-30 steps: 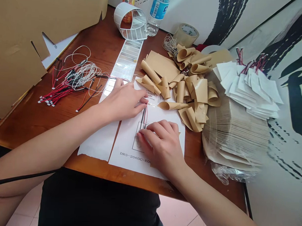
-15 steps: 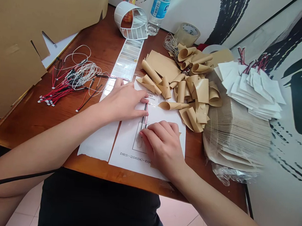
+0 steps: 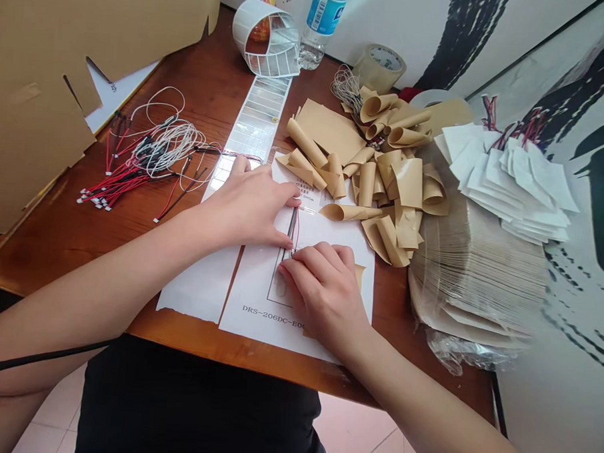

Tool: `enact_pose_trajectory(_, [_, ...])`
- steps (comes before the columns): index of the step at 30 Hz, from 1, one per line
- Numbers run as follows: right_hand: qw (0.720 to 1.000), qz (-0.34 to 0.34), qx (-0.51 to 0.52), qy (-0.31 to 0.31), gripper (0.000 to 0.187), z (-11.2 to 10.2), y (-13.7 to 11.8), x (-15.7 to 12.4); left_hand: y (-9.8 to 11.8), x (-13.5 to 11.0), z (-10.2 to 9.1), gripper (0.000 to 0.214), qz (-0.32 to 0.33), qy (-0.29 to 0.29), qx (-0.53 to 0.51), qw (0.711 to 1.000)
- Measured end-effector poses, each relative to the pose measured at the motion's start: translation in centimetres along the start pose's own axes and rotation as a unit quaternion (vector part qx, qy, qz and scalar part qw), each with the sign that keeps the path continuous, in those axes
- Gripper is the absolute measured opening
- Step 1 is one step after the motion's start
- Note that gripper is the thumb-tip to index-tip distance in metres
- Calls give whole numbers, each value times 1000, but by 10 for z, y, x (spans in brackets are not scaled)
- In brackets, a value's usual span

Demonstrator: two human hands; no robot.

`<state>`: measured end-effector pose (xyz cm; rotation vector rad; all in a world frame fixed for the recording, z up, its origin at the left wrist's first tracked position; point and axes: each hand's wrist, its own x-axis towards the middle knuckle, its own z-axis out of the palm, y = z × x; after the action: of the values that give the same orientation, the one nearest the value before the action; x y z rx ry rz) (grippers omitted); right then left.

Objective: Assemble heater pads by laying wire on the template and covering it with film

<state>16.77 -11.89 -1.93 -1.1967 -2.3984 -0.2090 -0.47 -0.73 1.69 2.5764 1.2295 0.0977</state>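
Red and black wires [image 3: 292,227] lie straight on a printed white sheet [image 3: 248,317], the left hand [image 3: 247,204] open just beside them, the right hand [image 3: 324,291] curled over their lower end; whether it pinches them is hidden.

White wall panels [image 3: 549,404] with black brushstrokes beyond the table's far and right edges, a reddish wooden table [image 3: 199,68], pink floor tiles [image 3: 358,432] below its near edge, a cardboard sheet [image 3: 32,94] over its left edge

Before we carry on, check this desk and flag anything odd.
The tan paper sheets right of the printed sheet lie curled into loose rolls in a messy heap, unlike the flat stack beside them. The cardboard sheet at left has ragged notches in its edge.
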Motion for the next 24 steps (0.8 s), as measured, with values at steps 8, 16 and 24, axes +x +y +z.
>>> enact_pose_trajectory(8, [1000,6,10,-13,22,-4,-1,-1,2,-2,0,57,10,7,9,1000])
enact_pose_trajectory(16, [999,11,51,-14,11,-12,1,-1,0,-1,4,60,8,10,-1,1000])
enact_pose_trajectory(24, [997,12,70,-25,19,-10,6,-3,1,-1,2,63,2,2,4,1000])
